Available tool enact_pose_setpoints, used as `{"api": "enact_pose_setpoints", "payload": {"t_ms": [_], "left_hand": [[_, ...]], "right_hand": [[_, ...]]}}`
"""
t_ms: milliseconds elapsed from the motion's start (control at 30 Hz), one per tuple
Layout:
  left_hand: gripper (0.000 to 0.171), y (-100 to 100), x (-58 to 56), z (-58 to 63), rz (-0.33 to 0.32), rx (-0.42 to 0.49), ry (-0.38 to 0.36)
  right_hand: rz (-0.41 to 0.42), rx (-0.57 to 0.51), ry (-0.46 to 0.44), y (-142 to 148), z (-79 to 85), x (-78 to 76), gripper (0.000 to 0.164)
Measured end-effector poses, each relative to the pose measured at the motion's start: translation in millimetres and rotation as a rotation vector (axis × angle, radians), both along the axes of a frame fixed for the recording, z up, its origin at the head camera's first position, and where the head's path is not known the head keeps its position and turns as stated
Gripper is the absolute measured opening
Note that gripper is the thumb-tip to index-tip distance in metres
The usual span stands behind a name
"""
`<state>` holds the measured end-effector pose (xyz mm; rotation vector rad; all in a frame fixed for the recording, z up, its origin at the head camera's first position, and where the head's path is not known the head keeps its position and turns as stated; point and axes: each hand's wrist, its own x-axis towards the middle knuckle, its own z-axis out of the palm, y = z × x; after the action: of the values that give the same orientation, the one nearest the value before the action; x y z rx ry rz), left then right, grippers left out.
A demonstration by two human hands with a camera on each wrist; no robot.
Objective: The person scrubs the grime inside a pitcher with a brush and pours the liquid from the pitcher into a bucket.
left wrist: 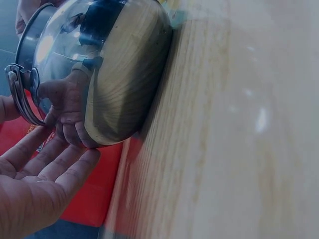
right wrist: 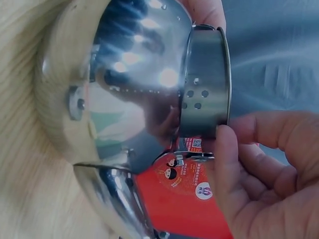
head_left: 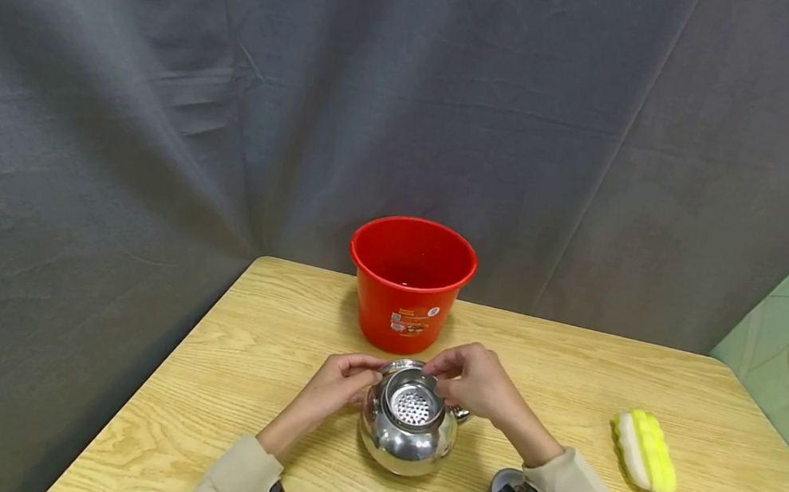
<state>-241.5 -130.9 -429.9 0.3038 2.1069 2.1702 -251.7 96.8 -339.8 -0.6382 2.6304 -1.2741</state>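
A shiny steel teapot [head_left: 402,451] stands on the table between both hands, its spout [right wrist: 114,204] pointing to the right. A round steel strainer [head_left: 414,405] with a perforated bottom sits partly in its mouth, the rim raised above the opening. My right hand [head_left: 474,379] pinches the strainer's rim between thumb and finger. At the pot's left side, my left hand [head_left: 344,381] holds the folded wire handle [left wrist: 20,94] by the neck. Its other fingers spread against the pot's round body. A round steel lid [head_left: 506,479] lies under my right wrist, partly hidden by the wrist camera.
A red bucket [head_left: 375,308] stands behind the teapot, near the table's back edge. To the right lies a yellow and white sponge brush [head_left: 647,449] with a pink and white handle. A grey cloth [head_left: 409,103] hangs behind the wooden table [head_left: 273,305].
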Motion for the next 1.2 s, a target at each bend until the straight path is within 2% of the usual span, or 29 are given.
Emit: {"api": "enact_pose_setpoints", "payload": {"t_ms": [267,400,700,1200], "left_hand": [[0.034,-0.2,1.9,2.4,-0.009,0.008,-0.024],[0.034,-0.6,2.1,2.4,-0.012,0.010,-0.024],[0.034,0.0,2.9,3.7,-0.003,-0.003,-0.029],[0.034,-0.1,2.0,2.6,0.008,-0.017,-0.035]], "right_hand": [[0.117,0.160,0.148,-4.2,2.6,-10.0,0.023],[0.147,0.183,0.166,-5.5,0.9,-13.7,0.024],[0.177,0.216,0.269,-9.3,-2.9,-12.9,0.025],[0.170,0.261,0.421,-16.3,-12.2,-9.8,0.024]]}}
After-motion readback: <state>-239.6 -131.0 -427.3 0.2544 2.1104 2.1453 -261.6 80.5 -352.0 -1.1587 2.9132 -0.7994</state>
